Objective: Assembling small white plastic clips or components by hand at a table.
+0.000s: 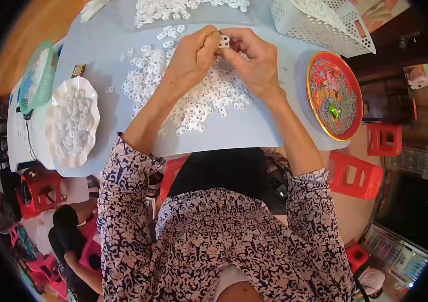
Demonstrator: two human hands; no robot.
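- Between the fingertips of both hands, a small white plastic piece [224,41] is pinched, the left hand [192,58] and right hand [252,60] closed on it from either side.
- Just below the fingers lies the heap of white pieces [183,95].
- Judgement: keep both pinches firm and squared, pressing evenly, so the piece doesn't slip.
- Farther right sits a red patterned plate [319,75]; farther left, a white scalloped dish [93,95].

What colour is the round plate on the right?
Red with a gold rim and floral pattern, seen in the head view.
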